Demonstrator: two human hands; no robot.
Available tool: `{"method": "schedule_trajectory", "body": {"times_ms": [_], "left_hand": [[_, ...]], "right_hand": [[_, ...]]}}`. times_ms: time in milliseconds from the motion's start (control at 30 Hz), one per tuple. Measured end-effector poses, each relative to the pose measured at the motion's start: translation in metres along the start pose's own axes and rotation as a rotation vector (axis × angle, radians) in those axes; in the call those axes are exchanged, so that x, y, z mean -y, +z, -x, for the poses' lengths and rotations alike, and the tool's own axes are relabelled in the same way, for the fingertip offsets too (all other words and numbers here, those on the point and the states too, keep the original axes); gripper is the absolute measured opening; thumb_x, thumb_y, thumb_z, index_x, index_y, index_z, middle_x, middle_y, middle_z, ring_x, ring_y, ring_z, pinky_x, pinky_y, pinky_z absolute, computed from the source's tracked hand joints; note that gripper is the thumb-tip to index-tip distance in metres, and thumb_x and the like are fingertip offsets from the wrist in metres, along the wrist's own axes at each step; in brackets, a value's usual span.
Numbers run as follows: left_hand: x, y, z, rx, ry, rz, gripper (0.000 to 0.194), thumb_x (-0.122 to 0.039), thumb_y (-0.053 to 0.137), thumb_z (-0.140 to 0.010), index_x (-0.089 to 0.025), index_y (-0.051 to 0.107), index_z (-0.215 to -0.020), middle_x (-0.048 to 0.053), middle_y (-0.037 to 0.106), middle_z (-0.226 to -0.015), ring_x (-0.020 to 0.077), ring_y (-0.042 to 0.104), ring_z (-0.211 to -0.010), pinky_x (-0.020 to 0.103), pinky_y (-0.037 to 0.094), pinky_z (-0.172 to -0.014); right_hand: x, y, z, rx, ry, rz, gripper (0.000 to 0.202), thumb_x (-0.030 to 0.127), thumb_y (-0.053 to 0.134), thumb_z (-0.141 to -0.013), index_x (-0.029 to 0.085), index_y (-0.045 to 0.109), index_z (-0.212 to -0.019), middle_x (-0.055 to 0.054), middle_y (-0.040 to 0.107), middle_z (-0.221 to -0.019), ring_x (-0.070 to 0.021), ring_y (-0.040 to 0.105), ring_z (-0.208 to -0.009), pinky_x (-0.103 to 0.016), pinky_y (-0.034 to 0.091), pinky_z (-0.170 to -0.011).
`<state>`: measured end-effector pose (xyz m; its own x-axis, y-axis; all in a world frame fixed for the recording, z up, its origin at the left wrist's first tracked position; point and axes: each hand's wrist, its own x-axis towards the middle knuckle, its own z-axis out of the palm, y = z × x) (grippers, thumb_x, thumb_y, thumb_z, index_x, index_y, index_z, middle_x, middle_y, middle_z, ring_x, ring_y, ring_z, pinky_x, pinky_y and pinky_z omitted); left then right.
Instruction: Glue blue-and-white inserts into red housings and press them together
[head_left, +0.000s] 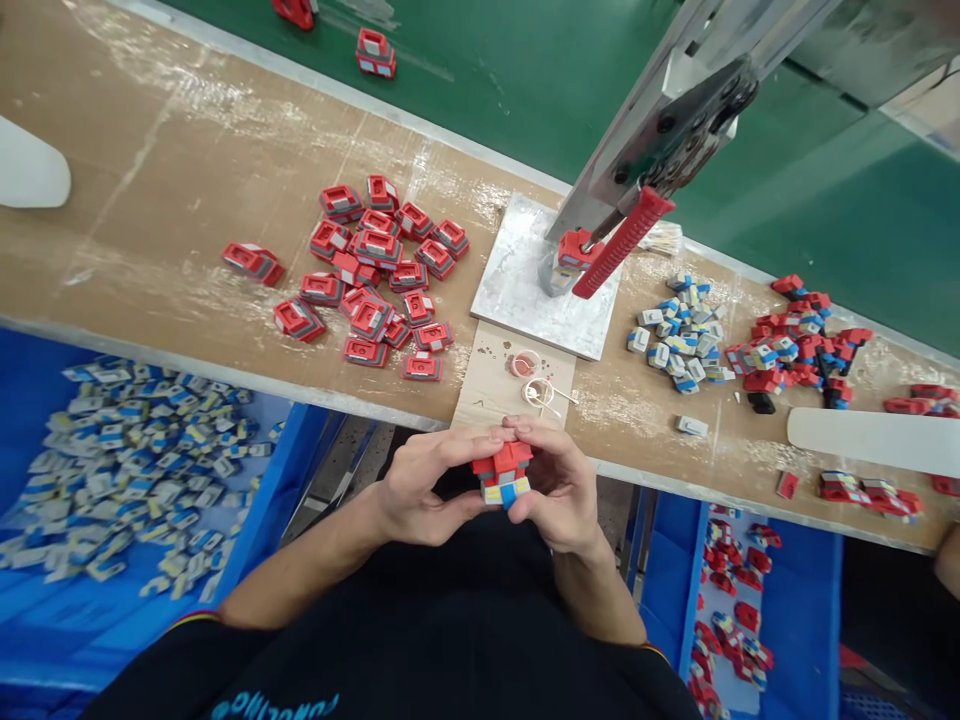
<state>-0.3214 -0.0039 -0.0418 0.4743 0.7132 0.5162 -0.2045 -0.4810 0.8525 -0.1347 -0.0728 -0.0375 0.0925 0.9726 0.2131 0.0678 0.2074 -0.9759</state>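
Between my two hands, close to my body at the bench's front edge, is a red, white and blue toy part (507,472), its red side up and its white, yellow and blue side toward me. My left hand (433,483) grips it from the left, thumb at its lower edge. From the right, my right hand (559,480) closes round it, thumb on the white and blue piece. Just beyond my hands, small round dishes (524,364) and a cotton swab (561,394) lie on a wooden board (484,385).
A lever press (626,240) on a metal plate (510,270) holds another red part (576,248). Red parts (375,250) are heaped left, white-blue parts (682,335) right. Blue bins (289,470) stand below the bench. A co-worker's arm (949,560) shows at the right edge.
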Motion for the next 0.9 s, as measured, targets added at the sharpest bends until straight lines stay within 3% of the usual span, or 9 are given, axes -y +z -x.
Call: {"method": "schedule_trajectory", "body": {"times_ms": [167,333,400,467,567,667,767,833,900], "left_hand": [[0.004,0.0,0.002,-0.026,-0.042,0.056,0.065,-0.018,0.092,-0.081,-0.028,0.071,-0.142,0.012,0.085,-0.122,0.0289,0.085,-0.108,0.034,0.071,-0.095],[0.009,0.024,0.011,-0.245,-0.252,0.396,0.068,-0.044,0.1,-0.075,-0.029,0.067,-0.131,0.009,0.085,-0.115,0.0245,0.085,-0.098,0.027,0.068,-0.081],[0.012,0.033,0.012,-0.34,-0.309,0.413,0.073,-0.056,0.103,-0.064,-0.027,0.068,-0.12,0.009,0.085,-0.111,0.0269,0.085,-0.1,0.031,0.069,-0.083],[0.017,0.032,0.009,-0.398,-0.316,0.374,0.073,-0.058,0.104,-0.059,-0.026,0.071,-0.116,0.009,0.084,-0.11,0.0276,0.084,-0.1,0.033,0.069,-0.085],[0.027,0.01,-0.006,-0.415,-0.238,0.326,0.063,-0.045,0.105,-0.064,-0.027,0.077,-0.118,0.007,0.083,-0.111,0.0255,0.082,-0.099,0.034,0.067,-0.087],[0.039,-0.027,-0.033,-0.412,-0.124,0.295,0.058,-0.038,0.105,-0.064,-0.025,0.081,-0.115,0.007,0.08,-0.107,0.0244,0.079,-0.096,0.035,0.066,-0.09],[0.044,-0.056,-0.058,-0.369,-0.154,0.313,0.055,-0.042,0.103,-0.063,-0.024,0.081,-0.111,0.006,0.077,-0.096,0.0258,0.078,-0.089,0.04,0.067,-0.086],[0.043,-0.067,-0.068,-0.362,-0.207,0.33,0.051,-0.039,0.103,-0.063,-0.024,0.081,-0.106,0.004,0.073,-0.09,0.0237,0.076,-0.081,0.038,0.068,-0.078],[0.039,-0.071,-0.07,-0.384,-0.243,0.324,0.049,-0.034,0.104,-0.059,-0.024,0.082,-0.101,0.004,0.072,-0.094,0.0187,0.073,-0.074,0.032,0.066,-0.069]], "right_hand": [[-0.004,-0.001,-0.004,-0.014,0.013,-0.026,0.061,0.073,0.086,-0.079,0.031,0.074,-0.121,-0.01,0.078,-0.116,-0.0292,0.078,-0.114,-0.046,0.067,-0.099],[-0.01,0.024,-0.009,-0.079,-0.069,-0.178,0.052,0.07,0.086,-0.08,0.035,0.069,-0.115,-0.006,0.073,-0.121,-0.0252,0.076,-0.114,-0.04,0.066,-0.097],[-0.013,0.036,-0.01,-0.137,-0.093,-0.207,0.052,0.072,0.083,-0.082,0.034,0.068,-0.113,-0.007,0.07,-0.122,-0.0248,0.075,-0.113,-0.039,0.065,-0.096],[-0.013,0.037,-0.016,-0.165,-0.104,-0.162,0.057,0.076,0.077,-0.085,0.032,0.066,-0.121,-0.009,0.07,-0.122,-0.0258,0.074,-0.108,-0.038,0.065,-0.089],[-0.007,0.011,-0.038,-0.271,-0.197,0.032,0.055,0.071,0.066,-0.098,0.033,0.061,-0.138,-0.01,0.069,-0.128,-0.0239,0.068,-0.098,-0.036,0.06,-0.078],[0.0,-0.036,-0.076,-0.373,-0.275,0.342,0.037,0.059,0.065,-0.103,0.035,0.064,-0.131,-0.008,0.064,-0.138,-0.0253,0.064,-0.11,-0.038,0.056,-0.083],[0.007,-0.068,-0.111,-0.132,-0.184,0.561,0.032,0.058,0.07,-0.1,0.031,0.07,-0.117,-0.009,0.068,-0.131,-0.0295,0.063,-0.121,-0.043,0.057,-0.091],[0.017,-0.075,-0.121,0.042,-0.169,0.555,0.028,0.056,0.07,-0.101,0.031,0.073,-0.111,-0.007,0.072,-0.114,-0.0268,0.068,-0.107,-0.043,0.058,-0.088],[0.037,-0.076,-0.125,0.13,-0.229,0.439,0.024,0.053,0.069,-0.104,0.033,0.074,-0.117,-0.004,0.074,-0.105,-0.0232,0.071,-0.095,-0.041,0.06,-0.085]]}}
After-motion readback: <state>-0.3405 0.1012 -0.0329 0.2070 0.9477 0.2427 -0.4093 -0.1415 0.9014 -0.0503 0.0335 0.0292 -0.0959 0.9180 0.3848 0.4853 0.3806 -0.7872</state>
